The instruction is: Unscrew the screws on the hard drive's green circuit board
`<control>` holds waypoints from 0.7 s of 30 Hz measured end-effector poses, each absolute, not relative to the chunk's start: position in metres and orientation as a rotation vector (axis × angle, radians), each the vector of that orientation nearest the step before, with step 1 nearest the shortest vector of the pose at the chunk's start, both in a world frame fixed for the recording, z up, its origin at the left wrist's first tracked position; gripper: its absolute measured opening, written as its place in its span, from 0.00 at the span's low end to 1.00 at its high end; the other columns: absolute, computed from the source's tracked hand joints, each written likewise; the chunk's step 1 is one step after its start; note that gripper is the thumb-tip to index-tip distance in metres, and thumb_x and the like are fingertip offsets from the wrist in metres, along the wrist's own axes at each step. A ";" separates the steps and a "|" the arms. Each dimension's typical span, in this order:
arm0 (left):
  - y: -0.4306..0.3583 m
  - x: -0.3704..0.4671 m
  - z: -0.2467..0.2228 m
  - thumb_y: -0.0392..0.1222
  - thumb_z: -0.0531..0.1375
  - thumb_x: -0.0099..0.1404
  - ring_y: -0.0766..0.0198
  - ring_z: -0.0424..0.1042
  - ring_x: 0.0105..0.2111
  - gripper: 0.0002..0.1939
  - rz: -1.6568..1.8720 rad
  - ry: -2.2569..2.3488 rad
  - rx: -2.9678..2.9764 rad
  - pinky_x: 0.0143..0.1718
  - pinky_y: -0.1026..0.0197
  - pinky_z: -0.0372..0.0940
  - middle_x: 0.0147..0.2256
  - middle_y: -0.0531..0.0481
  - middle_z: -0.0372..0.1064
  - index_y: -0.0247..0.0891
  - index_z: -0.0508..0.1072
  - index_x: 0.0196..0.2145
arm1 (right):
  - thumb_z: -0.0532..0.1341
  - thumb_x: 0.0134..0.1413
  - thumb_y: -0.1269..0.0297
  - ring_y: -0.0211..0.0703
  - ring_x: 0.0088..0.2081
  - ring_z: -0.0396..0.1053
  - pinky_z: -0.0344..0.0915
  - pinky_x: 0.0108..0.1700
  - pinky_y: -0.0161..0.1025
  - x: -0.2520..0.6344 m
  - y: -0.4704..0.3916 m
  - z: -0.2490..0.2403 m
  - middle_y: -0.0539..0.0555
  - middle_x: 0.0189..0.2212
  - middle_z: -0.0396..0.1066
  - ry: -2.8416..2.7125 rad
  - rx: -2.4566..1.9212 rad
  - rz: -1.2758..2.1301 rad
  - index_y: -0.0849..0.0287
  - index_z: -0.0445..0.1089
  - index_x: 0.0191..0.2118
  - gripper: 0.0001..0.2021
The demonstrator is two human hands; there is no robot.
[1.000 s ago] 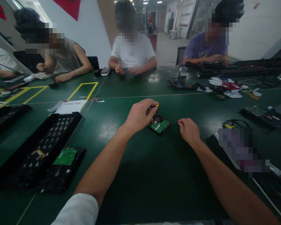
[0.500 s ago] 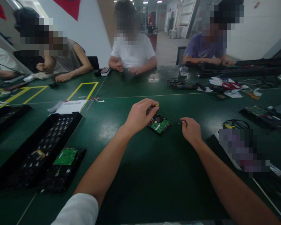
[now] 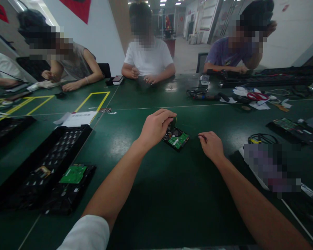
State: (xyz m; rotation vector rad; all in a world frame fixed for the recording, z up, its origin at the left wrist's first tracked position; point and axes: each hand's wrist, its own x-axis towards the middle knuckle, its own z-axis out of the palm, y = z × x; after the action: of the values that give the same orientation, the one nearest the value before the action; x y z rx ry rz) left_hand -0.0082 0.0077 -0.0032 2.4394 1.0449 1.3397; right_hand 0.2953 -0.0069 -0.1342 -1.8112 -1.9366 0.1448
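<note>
Tabletop, dark green, pale walls beyond, hands: left around yellow-edged object, right unclear.

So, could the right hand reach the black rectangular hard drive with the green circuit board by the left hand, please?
Probably yes: only green tabletop shows between the right hand and the drive, though the left hand hides its left corner.

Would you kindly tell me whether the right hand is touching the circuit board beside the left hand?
No, bare green tabletop shows between the right hand and the circuit board.
</note>
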 end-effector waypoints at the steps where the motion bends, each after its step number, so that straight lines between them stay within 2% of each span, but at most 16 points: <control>1: 0.008 -0.008 -0.003 0.31 0.59 0.75 0.58 0.80 0.50 0.12 1.335 1.047 2.442 0.54 0.54 0.74 0.48 0.47 0.81 0.41 0.80 0.48 | 0.53 0.72 0.59 0.53 0.48 0.74 0.70 0.47 0.50 0.295 -0.006 -0.134 0.61 0.48 0.76 -1.941 -1.819 0.141 0.56 0.78 0.50 0.17; 10: 0.009 -0.008 -0.009 0.34 0.63 0.74 0.56 0.81 0.51 0.10 1.339 1.094 2.441 0.57 0.51 0.75 0.50 0.46 0.82 0.40 0.81 0.50 | 0.55 0.71 0.60 0.53 0.43 0.74 0.69 0.44 0.49 0.293 -0.002 -0.132 0.60 0.46 0.75 -1.936 -1.890 0.149 0.57 0.78 0.45 0.14; 15: 0.010 -0.008 -0.010 0.33 0.63 0.74 0.57 0.82 0.50 0.11 1.340 1.057 2.440 0.55 0.52 0.76 0.50 0.45 0.82 0.40 0.80 0.51 | 0.53 0.72 0.59 0.52 0.42 0.74 0.69 0.40 0.48 0.289 -0.005 -0.131 0.61 0.48 0.73 -1.900 -1.939 0.134 0.55 0.76 0.46 0.15; 21: 0.009 -0.008 -0.009 0.32 0.63 0.73 0.58 0.82 0.50 0.11 1.349 1.044 2.446 0.55 0.53 0.76 0.49 0.45 0.82 0.39 0.80 0.51 | 0.52 0.72 0.62 0.54 0.43 0.74 0.69 0.43 0.49 0.292 -0.006 -0.127 0.63 0.46 0.75 -1.870 -1.919 0.139 0.59 0.74 0.47 0.14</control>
State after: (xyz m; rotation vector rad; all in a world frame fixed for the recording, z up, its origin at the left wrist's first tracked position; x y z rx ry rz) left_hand -0.0075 0.0091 -0.0089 2.4462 1.0438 1.3486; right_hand 0.2919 -0.0063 -0.1271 -1.9186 -1.8703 0.1387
